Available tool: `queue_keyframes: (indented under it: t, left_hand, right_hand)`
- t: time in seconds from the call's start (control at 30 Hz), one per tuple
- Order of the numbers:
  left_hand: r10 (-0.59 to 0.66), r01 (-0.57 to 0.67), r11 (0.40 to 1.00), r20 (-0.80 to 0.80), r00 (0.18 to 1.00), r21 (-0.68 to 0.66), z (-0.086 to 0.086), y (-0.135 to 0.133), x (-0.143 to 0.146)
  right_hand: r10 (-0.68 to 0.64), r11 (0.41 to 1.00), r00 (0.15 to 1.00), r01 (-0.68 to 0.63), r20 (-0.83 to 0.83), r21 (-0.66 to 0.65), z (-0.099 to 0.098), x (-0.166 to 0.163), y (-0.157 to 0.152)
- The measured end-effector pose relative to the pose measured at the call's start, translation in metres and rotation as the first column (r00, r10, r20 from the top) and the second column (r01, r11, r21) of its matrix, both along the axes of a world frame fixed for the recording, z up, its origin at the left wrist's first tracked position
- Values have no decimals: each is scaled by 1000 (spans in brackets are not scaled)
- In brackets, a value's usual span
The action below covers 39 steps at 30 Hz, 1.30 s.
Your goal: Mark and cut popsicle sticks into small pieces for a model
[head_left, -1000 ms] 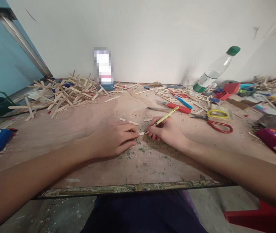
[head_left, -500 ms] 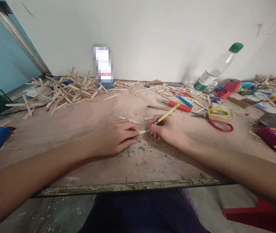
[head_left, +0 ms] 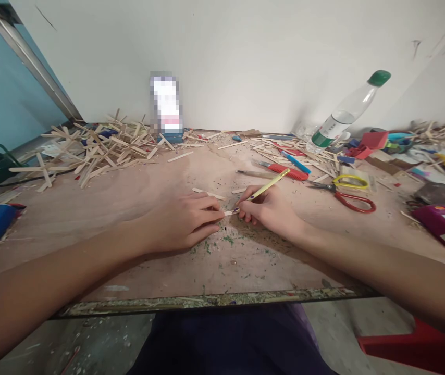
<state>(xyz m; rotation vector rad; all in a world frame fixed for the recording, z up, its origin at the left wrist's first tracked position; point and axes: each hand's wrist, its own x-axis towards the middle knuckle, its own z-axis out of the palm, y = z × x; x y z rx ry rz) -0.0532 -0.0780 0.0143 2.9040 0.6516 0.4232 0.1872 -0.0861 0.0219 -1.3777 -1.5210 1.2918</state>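
My right hand (head_left: pixel 263 204) is closed around a yellow pencil (head_left: pixel 267 186), which slants up to the right with its gold end at the top. The pencil's lower end meets a short flat wooden craft stick (head_left: pixel 231 212) on the table. My left hand (head_left: pixel 197 216) lies palm down, its fingertips pinning the stick's left end, so that end is hidden. Another craft stick (head_left: pixel 209 194) lies just beyond my left fingers, and a stick (head_left: pixel 242 190) shows partly behind my right hand. Green crumbs (head_left: pixel 228 239) are scattered below both hands.
Craft sticks (head_left: pixel 105 146) are heaped at the back left beside a propped phone (head_left: pixel 167 107). To the right are a red utility knife (head_left: pixel 288 171), a blue pen (head_left: pixel 296 162), scissors (head_left: pixel 353 201) and a tilted bottle (head_left: pixel 340 120). A purple power strip (head_left: pixel 443 226) lies far right.
My right hand and the pencil have shifted very slightly left along the stick. My left hand has stayed in place.
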Motion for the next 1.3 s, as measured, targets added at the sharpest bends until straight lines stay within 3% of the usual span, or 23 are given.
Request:
queue_keyframes:
  t: [0.27, 0.7, 1.0, 1.3]
  left_hand:
    - [-6, 6, 1000, 7, 1000, 20, 0, 1, 0]
    - [-11, 11, 1000, 18, 1000, 3, 0, 0, 0]
    - [-1, 2, 1000, 21, 1000, -19, 2, -3, 3]
    - [-49, 37, 994, 121, 991, 98, -4, 1, 3]
  right_hand:
    - [42, 999, 999, -43, 26, 23, 2, -2, 0]
    - [4, 1000, 999, -4, 45, 15, 4, -4, -1]
    - [-40, 999, 998, 40, -53, -8, 1, 0, -2]
    - [-103, 993, 988, 109, -114, 41, 3, 4, -3]
